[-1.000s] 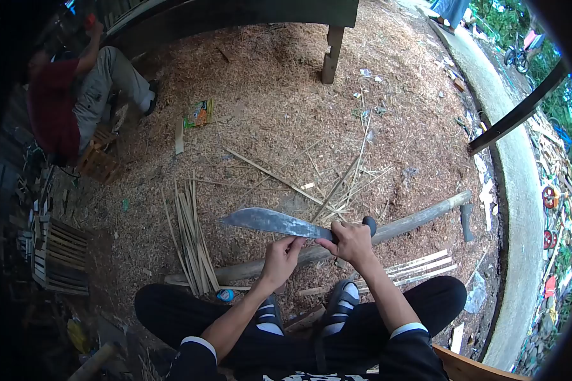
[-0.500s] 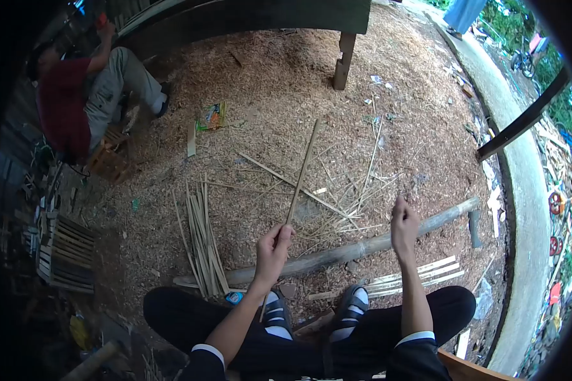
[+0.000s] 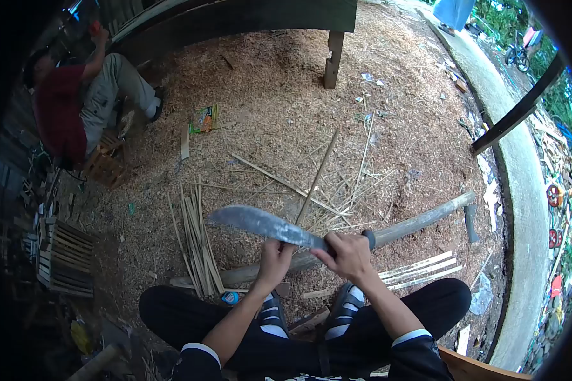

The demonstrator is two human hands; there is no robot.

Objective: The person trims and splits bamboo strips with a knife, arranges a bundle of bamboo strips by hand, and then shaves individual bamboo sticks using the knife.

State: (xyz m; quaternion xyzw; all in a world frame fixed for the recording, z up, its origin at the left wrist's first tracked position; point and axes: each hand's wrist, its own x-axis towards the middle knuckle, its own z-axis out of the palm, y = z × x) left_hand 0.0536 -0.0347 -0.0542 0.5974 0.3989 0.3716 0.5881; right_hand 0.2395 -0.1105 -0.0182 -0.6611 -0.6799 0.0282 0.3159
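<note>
My right hand [image 3: 349, 255] is closed around the dark handle of a machete [image 3: 251, 220]. Its broad, worn blade points left across the front of my body. Just below the blade, my left hand [image 3: 274, 263] grips a thin bamboo strip [image 3: 319, 171], which slants up and away to the right. The blade crosses the strip right at my left fingers; whether it touches the strip I cannot tell. Beneath my hands a long wooden pole [image 3: 416, 227] lies on the ground in front of my sandalled feet.
A bundle of strips [image 3: 199, 244] lies to the left, loose strips [image 3: 346, 197] ahead, and pale slats [image 3: 419, 270] by my right knee. An axe-like head [image 3: 470, 222] sits near the pole's right end. A person [image 3: 60, 108] sits at upper left beside a bench [image 3: 248, 19].
My right hand has moved left to my left hand, and the machete blade now shows across the strip. The strip leans further right. The view has shifted slightly.
</note>
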